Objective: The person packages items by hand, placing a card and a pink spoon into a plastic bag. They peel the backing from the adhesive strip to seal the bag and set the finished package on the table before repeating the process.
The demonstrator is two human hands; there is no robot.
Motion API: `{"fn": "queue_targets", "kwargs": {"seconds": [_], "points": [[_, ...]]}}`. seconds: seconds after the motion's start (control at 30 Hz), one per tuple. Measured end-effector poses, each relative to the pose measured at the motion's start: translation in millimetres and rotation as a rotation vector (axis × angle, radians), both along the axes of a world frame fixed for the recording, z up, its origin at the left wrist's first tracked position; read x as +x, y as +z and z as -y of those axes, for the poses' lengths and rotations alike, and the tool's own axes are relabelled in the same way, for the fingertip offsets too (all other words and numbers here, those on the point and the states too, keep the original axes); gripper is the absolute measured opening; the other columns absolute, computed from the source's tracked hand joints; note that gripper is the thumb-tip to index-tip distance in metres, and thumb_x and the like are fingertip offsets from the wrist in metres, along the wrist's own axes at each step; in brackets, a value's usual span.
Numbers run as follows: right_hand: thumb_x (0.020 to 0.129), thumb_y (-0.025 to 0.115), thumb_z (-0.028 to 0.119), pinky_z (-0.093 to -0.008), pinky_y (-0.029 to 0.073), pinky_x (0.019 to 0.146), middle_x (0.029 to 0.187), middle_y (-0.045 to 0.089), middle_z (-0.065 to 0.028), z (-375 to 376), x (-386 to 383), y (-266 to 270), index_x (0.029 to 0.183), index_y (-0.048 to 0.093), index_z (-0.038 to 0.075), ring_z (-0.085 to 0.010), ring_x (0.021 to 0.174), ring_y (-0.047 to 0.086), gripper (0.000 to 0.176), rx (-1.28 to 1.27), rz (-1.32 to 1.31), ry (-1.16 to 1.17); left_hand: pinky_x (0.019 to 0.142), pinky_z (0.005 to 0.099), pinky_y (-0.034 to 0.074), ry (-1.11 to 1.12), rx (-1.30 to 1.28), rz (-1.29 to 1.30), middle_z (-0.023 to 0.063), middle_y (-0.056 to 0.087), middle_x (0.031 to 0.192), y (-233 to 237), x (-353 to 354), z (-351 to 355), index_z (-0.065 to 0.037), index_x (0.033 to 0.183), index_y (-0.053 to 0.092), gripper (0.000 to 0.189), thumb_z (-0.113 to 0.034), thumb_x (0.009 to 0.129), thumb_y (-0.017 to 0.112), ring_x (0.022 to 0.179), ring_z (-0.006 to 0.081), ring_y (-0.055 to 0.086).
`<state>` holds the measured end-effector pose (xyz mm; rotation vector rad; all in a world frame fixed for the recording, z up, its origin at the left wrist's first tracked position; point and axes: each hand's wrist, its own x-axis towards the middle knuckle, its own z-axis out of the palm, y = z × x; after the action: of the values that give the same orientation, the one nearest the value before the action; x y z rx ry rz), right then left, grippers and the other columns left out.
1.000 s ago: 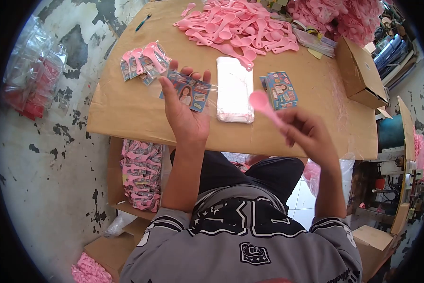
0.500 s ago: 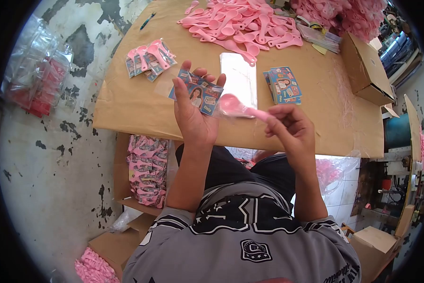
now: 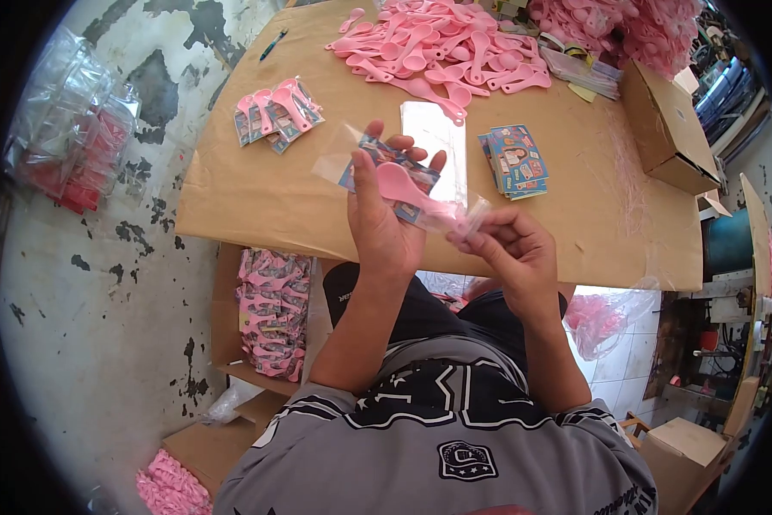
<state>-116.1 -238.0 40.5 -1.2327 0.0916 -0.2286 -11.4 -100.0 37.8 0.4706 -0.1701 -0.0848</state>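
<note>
My left hand (image 3: 386, 227) is palm up, its fingers and thumb around a clear plastic bag (image 3: 333, 159) with a blue printed card (image 3: 407, 213) in it. A pink measuring spoon (image 3: 396, 182) lies over the card, bowl toward my left thumb, and looks to be inside the bag. My right hand (image 3: 514, 249) pinches the handle end of the spoon, where the clear film bunches up. Beneath both hands is a stack of clear bags (image 3: 442, 142) on the table. A stack of blue cards (image 3: 516, 159) lies to the right of it.
Loose pink spoons (image 3: 437, 47) are heaped at the table's far side. Filled packets (image 3: 276, 113) and a pen (image 3: 273, 45) lie at the left. A cardboard box (image 3: 667, 129) stands at the right edge. Below the table, another box holds packed spoons (image 3: 272, 313).
The spoon has moved left, from apart in my right hand to over the card at the bag. My left hand has shifted right and slightly down, toward my right hand.
</note>
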Motion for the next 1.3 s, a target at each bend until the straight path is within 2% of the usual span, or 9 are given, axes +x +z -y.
{"fn": "queue_targets", "kwargs": {"seconds": [0.33, 0.47, 0.67, 0.77, 0.87, 0.9, 1.0, 1.13, 1.3], "points": [[0.094, 0.078, 0.001, -0.0239, 0.052, 0.081, 0.105, 0.061, -0.0026, -6.1, 12.9, -5.5, 0.117, 0.052, 0.005, -0.0070, 0.091, 0.060, 0.036, -0.118, 0.104, -0.125, 0.106, 0.0493, 0.057, -0.359, -0.069, -0.068, 0.0082, 0.065, 0.123, -2.8, -16.2, 11.5, -0.007, 0.150, 0.045, 0.049, -0.039, 0.112, 0.052, 0.110, 0.0196, 0.068], [0.088, 0.082, 0.000, -0.0254, 0.052, 0.083, 0.114, 0.059, -0.0023, -0.7, 15.4, -1.8, 0.127, 0.049, 0.004, -0.0079, 0.099, 0.058, 0.051, -0.294, 0.155, -0.095, 0.102, 0.0472, 0.061, -0.388, -0.042, -0.093, 0.0185, 0.061, 0.134, 1.8, -13.2, 3.8, -0.003, 0.151, 0.041, 0.048, -0.032, 0.114, 0.050, 0.122, 0.0270, 0.066], [0.081, 0.085, 0.005, -0.0369, 0.051, 0.096, 0.134, 0.062, -0.0122, -9.2, 18.5, 1.8, 0.145, 0.054, 0.008, -0.0218, 0.117, 0.058, 0.071, -0.568, 0.246, -0.280, 0.118, 0.0534, 0.048, -0.427, 0.035, -0.050, 0.0230, 0.051, 0.152, 9.1, -12.0, -1.2, -0.003, 0.155, 0.038, 0.049, -0.029, 0.115, 0.045, 0.140, 0.0298, 0.054], [0.079, 0.086, 0.012, -0.0441, 0.047, 0.107, 0.148, 0.058, -0.0178, 3.3, 17.6, 14.1, 0.134, 0.072, 0.016, -0.0342, 0.134, 0.054, 0.058, -1.050, 0.518, -0.305, 0.120, 0.0533, 0.045, -0.445, 0.009, -0.067, 0.0227, 0.047, 0.157, 9.3, -8.0, -5.6, -0.003, 0.156, 0.037, 0.049, -0.028, 0.115, 0.044, 0.147, 0.0321, 0.048], [0.079, 0.086, 0.017, -0.0492, 0.039, 0.116, 0.156, 0.053, -0.0213, 21.9, 10.6, 22.6, 0.112, 0.083, 0.021, -0.0411, 0.147, 0.045, 0.033, -1.072, 0.634, -0.041, 0.119, 0.0548, 0.045, -0.442, -0.014, -0.087, 0.0216, 0.046, 0.158, 8.8, -3.2, -14.4, -0.002, 0.158, 0.036, 0.051, -0.027, 0.114, 0.046, 0.149, 0.0341, 0.045], [0.086, 0.080, 0.013, -0.0504, 0.034, 0.120, 0.154, 0.056, -0.0214, 29.0, 9.0, 23.5, 0.107, 0.085, 0.018, -0.0418, 0.151, 0.041, 0.023, -0.918, 0.629, 0.071, 0.119, 0.0549, 0.045, -0.443, -0.013, -0.089, 0.0212, 0.046, 0.159, 9.0, 0.0, -18.1, -0.002, 0.158, 0.036, 0.051, -0.027, 0.114, 0.046, 0.149, 0.0340, 0.045], [0.091, 0.073, 0.008, -0.0518, 0.032, 0.122, 0.153, 0.058, -0.0201, 41.3, 4.6, 26.2, 0.114, 0.083, 0.018, -0.0430, 0.151, 0.040, 0.027, -0.476, 0.536, 0.093, 0.120, 0.0551, 0.044, -0.457, -0.009, -0.110, 0.0213, 0.045, 0.160, 13.4, 1.9, -27.0, -0.002, 0.157, 0.037, 0.051, -0.028, 0.114, 0.046, 0.150, 0.0340, 0.043], [0.091, 0.068, 0.005, -0.0520, 0.034, 0.122, 0.159, 0.052, -0.0171, 35.7, 20.4, 38.5, 0.120, 0.081, 0.019, -0.0425, 0.151, 0.040, 0.035, -1.225, 0.543, -0.124, 0.120, 0.0516, 0.045, -0.554, -0.029, -0.112, 0.0221, 0.047, 0.157, 18.7, -4.2, -24.4, -0.001, 0.157, 0.038, 0.052, -0.029, 0.113, 0.047, 0.148, 0.0329, 0.046], [0.078, 0.081, 0.013, -0.0526, 0.033, 0.123, 0.158, 0.052, -0.0178, 15.0, 36.2, 33.3, 0.106, 0.085, 0.020, -0.0410, 0.152, 0.039, 0.029, -1.235, 0.667, -0.039, 0.115, 0.0487, 0.049, -0.656, 0.045, -0.141, 0.0200, 0.054, 0.152, 11.0, -13.5, -16.2, -0.002, 0.159, 0.038, 0.056, -0.031, 0.112, 0.050, 0.134, 0.0293, 0.060]]}}
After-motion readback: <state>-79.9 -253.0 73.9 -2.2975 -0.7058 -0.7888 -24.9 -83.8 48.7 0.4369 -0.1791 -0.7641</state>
